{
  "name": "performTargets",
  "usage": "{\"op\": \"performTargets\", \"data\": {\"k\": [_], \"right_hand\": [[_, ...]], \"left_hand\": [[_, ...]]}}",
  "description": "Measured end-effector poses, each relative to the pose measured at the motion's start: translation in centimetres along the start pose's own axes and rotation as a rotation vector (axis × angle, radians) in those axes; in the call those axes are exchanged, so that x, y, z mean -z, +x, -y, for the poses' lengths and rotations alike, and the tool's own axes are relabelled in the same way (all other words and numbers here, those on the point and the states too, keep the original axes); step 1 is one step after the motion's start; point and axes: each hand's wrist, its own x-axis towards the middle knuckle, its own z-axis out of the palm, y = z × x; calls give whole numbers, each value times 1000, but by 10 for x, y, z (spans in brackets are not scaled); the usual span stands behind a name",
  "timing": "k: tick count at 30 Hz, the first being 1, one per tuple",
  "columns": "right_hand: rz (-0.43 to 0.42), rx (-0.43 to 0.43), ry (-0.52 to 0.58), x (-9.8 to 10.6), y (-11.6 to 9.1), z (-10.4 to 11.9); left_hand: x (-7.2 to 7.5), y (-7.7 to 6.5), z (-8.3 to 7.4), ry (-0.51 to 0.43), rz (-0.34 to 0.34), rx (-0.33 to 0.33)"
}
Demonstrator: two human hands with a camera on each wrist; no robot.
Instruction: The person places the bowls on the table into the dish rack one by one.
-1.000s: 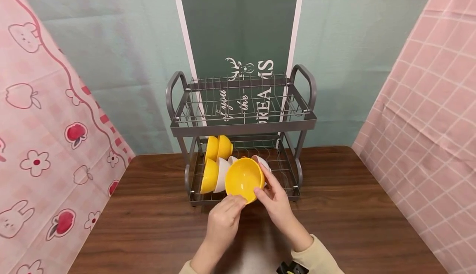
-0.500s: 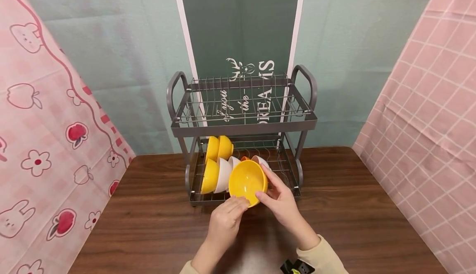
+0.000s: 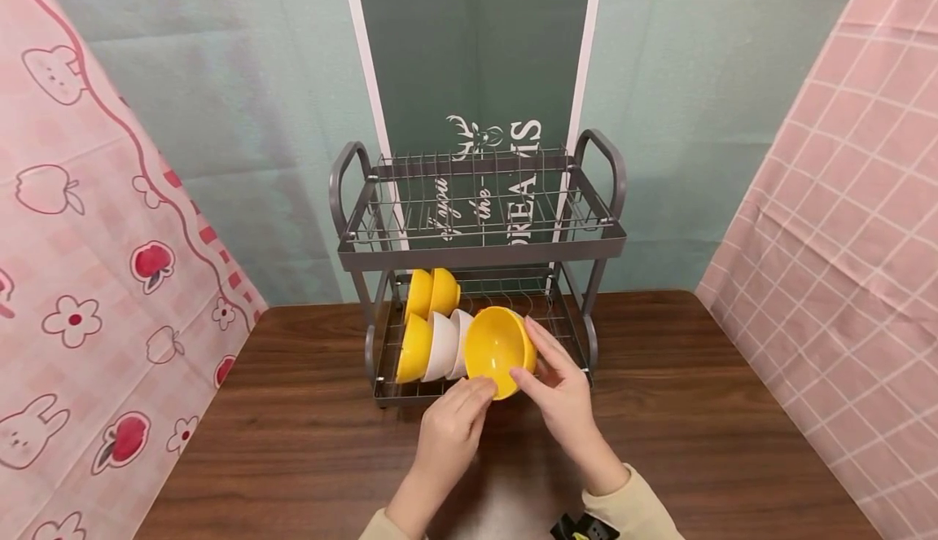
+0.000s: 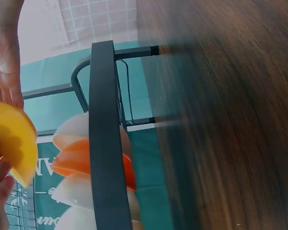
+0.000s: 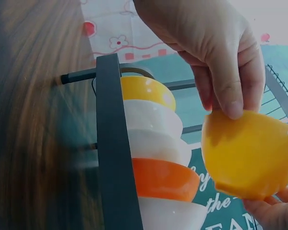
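Note:
Both hands hold a yellow bowl in front of the lower tier of a dark dish rack, its hollow tilted toward the head camera. My left hand pinches the rim at the lower left; the right wrist view shows that thumb on the bowl's side. On the bowl's right side, my right hand grips with thumb and fingers. Behind it, a front row stands on edge: a yellow bowl, white bowls and an orange bowl. The held bowl hides part of this row in the head view.
Two more yellow bowls stand at the rack's back left. The upper tier is a wire grid with raised side handles. The rack stands on a brown wooden table, with patterned cloths at the sides.
The yellow bowl has moved to the right in both hands, and its opening has turned a little. More of the white bowls now shows to its left, while the orange one is mostly covered.

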Motion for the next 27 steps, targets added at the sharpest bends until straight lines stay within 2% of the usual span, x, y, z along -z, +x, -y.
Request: {"op": "performTargets", "data": {"k": [6,10,15,19,22,27], "right_hand": [[-150,-14,-31,13,6,6],[-208,30,-114,22,11,13],[-249,144,-337,30,15,7],[-265,215,-455,36,17,-10],[-267,227,-502,38,17,-19],[-251,201,-557,39,16,-34]], "left_hand": [[-3,-13,13,55,83,119],[-6,-25,23,114,179,151],[-12,-40,30,167,306,169],[-16,-48,33,198,360,177],[-17,-50,33,200,376,182],[-17,-51,31,194,398,206]]}}
